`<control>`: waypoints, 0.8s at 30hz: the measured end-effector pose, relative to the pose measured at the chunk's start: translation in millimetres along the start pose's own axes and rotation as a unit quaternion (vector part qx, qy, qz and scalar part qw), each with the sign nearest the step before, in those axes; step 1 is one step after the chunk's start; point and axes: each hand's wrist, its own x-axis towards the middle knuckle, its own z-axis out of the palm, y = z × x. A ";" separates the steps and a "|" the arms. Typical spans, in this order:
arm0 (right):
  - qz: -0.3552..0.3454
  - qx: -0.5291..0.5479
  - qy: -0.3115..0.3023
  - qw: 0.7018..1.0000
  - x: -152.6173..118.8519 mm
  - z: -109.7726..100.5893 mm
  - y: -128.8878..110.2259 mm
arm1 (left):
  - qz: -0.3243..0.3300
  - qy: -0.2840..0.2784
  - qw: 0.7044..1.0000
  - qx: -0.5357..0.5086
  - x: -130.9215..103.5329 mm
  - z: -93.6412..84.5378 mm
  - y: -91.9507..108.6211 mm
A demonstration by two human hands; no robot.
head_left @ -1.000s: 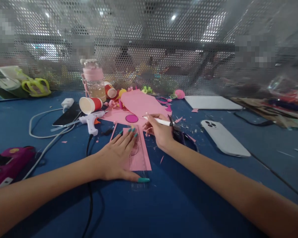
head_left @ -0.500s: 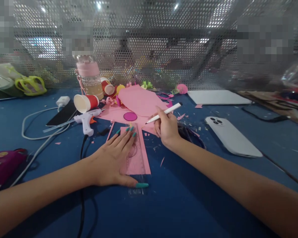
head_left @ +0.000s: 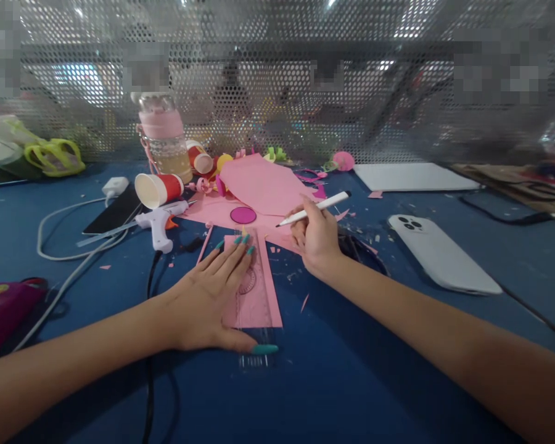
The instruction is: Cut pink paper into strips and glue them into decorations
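Note:
My left hand [head_left: 215,293] lies flat with its fingers stretched out, pressing a clear plastic ruler [head_left: 259,308] onto a narrow piece of pink paper [head_left: 274,311]. The ruler's near end sticks out past the paper by my thumb. In my right hand [head_left: 317,237] is a white marker [head_left: 314,208], held like a pen. Its dark tip points left and stays above the pink sheets, apart from the narrow piece. A magenta disc [head_left: 243,214] rests just beyond my left fingertips, on a larger pink sheet [head_left: 263,185].
Left of my hands are a glue gun [head_left: 160,225], a red paper cup [head_left: 169,187], a pink-lidded bottle [head_left: 164,145] and a black phone [head_left: 113,209] with cables. A white phone [head_left: 444,253] and a white flat board [head_left: 411,177] lie right. A perforated metal screen [head_left: 277,92] stands behind.
My right hand and the marker have shifted very slightly right in the picture, along with a small movement of the view. My left hand stays on the ruler and paper.

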 end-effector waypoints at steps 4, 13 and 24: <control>0.005 -0.006 -0.004 1.000 0.2 0.5 -0.6 | 0.002 0.004 1.000 0.007 -0.2 1.2 -0.9; -0.009 -0.012 -0.018 1.000 -0.3 -0.5 -0.8 | 0.007 0.011 1.000 0.004 -0.9 3.9 -2.1; -0.011 -0.005 -0.019 1.000 1.1 -1.6 0.7 | 0.019 0.006 1.000 0.009 1.4 2.5 -1.5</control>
